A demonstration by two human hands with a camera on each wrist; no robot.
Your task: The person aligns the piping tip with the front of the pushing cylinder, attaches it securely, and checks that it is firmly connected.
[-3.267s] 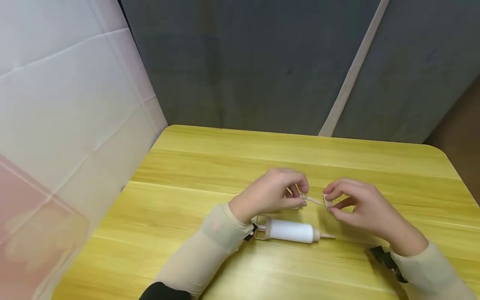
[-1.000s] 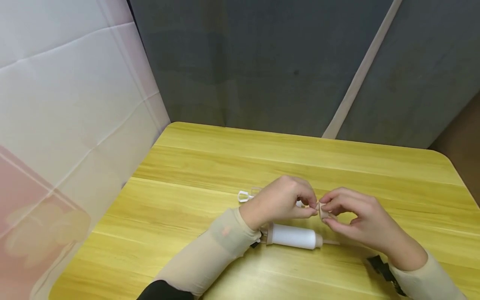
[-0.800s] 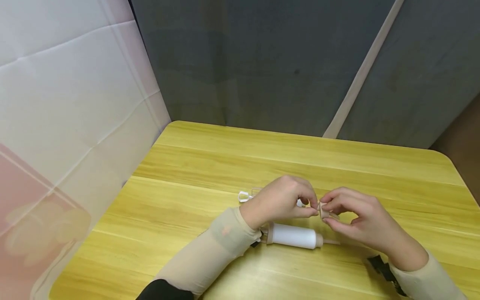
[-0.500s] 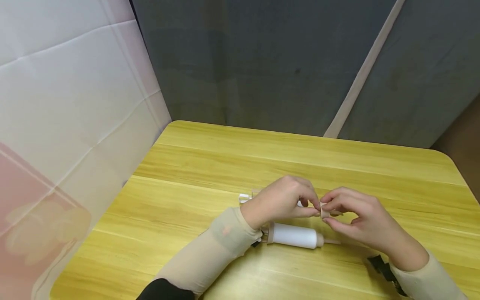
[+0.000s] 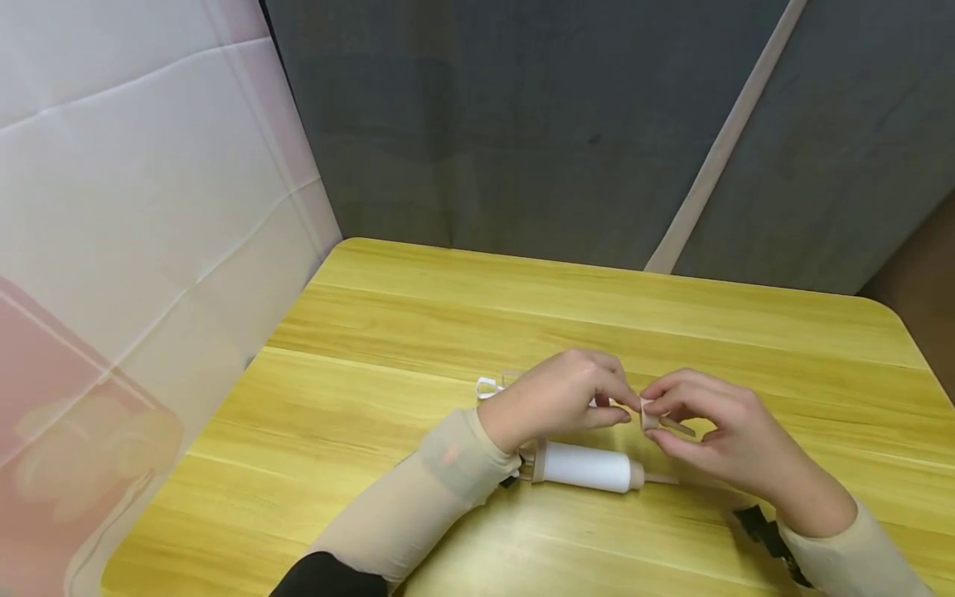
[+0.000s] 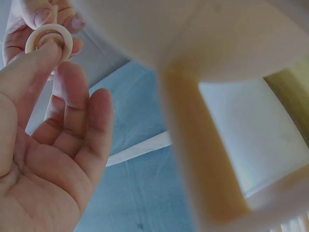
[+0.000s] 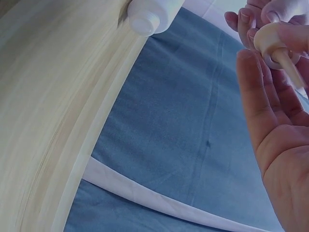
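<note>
Head view: one beige collar (image 5: 651, 414), held between two hands, apparently above the wood-grain table (image 5: 418, 323); one slim nozzle (image 5: 677, 426), projecting from the collar's right side. Right hand (image 5: 727, 421): thumb and fingertips pinching the collar. Left hand (image 5: 563, 396): index finger pushed into the collar's opening, thumb apart, remaining fingers loosely bent. Nearby: one white cylinder (image 5: 585, 467), on its side, close to the left sleeve (image 5: 455, 456); one white looped handle (image 5: 487, 388), partly hidden. Risks I listed: nozzle seated askew, from an off-centre push; collar slipping loose, from pressure exceeding the right pinch; cylinder rolling, from a bump of that sleeve.
</note>
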